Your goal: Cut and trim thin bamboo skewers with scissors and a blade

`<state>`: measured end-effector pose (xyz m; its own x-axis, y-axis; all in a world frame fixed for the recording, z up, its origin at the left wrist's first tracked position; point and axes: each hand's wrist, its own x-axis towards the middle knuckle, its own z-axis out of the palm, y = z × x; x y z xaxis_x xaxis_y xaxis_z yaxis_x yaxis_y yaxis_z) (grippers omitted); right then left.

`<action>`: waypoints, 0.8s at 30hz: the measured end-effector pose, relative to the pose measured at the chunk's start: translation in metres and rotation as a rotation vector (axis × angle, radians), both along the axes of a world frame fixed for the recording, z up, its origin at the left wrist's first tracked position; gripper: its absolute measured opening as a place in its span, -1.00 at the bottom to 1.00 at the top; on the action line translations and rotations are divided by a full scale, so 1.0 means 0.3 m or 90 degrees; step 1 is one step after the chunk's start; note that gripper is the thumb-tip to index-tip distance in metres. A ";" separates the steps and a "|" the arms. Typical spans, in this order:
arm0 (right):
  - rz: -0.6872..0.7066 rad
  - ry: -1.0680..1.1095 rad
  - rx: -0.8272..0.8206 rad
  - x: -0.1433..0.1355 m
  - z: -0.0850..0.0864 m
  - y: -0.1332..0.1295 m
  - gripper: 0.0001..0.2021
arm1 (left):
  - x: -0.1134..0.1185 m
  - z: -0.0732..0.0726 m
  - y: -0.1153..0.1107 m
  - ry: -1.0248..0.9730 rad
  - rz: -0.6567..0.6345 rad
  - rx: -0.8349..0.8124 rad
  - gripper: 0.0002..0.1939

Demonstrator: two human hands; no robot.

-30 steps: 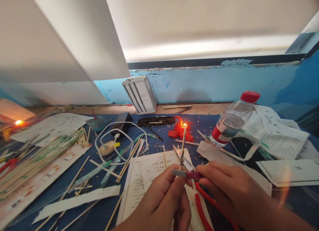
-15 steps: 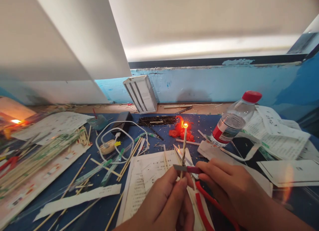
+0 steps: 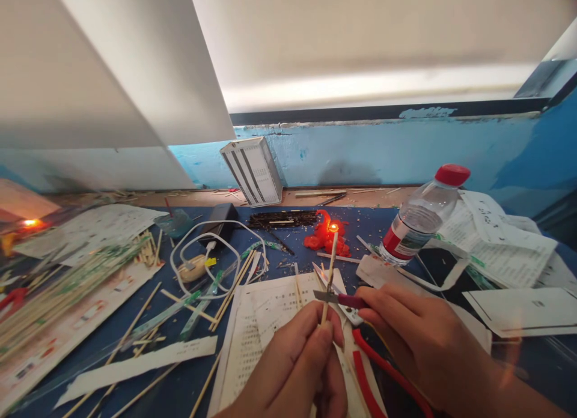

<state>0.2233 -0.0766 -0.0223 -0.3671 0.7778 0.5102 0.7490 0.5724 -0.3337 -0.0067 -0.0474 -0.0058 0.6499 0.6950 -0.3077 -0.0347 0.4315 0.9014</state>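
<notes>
My left hand (image 3: 300,352) is closed round the lower part of a thin wooden stick (image 3: 332,262), which stands nearly upright with a darkened stretch midway. My right hand (image 3: 419,328) grips a small knife (image 3: 349,300) by its purplish handle; the blade lies across the stick just above my left fingertips. Behind the stick's tip a small flame burns on a lump of red wax (image 3: 327,241). Below the hands, red-handled scissors (image 3: 374,370) lie partly over a printed booklet (image 3: 246,328), their handles partly hidden by my right hand.
A water bottle (image 3: 417,220) stands right of the wax. Dark sticks (image 3: 283,218) lie behind. A white cable (image 3: 180,250), a black adapter (image 3: 219,223) and pale sticks (image 3: 90,292) spread leftward. Papers (image 3: 505,238) pile at right; a box (image 3: 255,172) leans near the wall.
The stick has tilted slightly to the right at its top, its lower end shifting left with my left hand. The knife blade has turned a little and still crosses it.
</notes>
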 end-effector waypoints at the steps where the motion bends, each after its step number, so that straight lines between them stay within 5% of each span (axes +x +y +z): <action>1: 0.000 -0.002 0.001 0.002 0.001 0.001 -0.82 | 0.001 -0.002 -0.001 -0.006 0.003 -0.007 -0.72; 11: -0.017 0.049 -0.060 -0.003 -0.031 -0.003 -0.80 | 0.018 -0.086 0.026 -0.150 -0.047 -0.069 -0.66; 19: 0.015 0.052 -0.188 0.003 -0.017 -0.013 -0.72 | 0.033 0.002 -0.026 -0.036 0.087 -0.052 -0.66; 24: 0.055 0.045 -0.161 -0.010 -0.018 -0.025 -0.72 | 0.024 0.016 -0.025 -0.030 0.072 -0.122 -0.66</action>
<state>0.2203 -0.0840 -0.0277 -0.4077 0.8510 0.3310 0.6706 0.5251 -0.5240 0.0006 -0.0548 -0.0011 0.5877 0.6959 -0.4126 -0.1325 0.5859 0.7995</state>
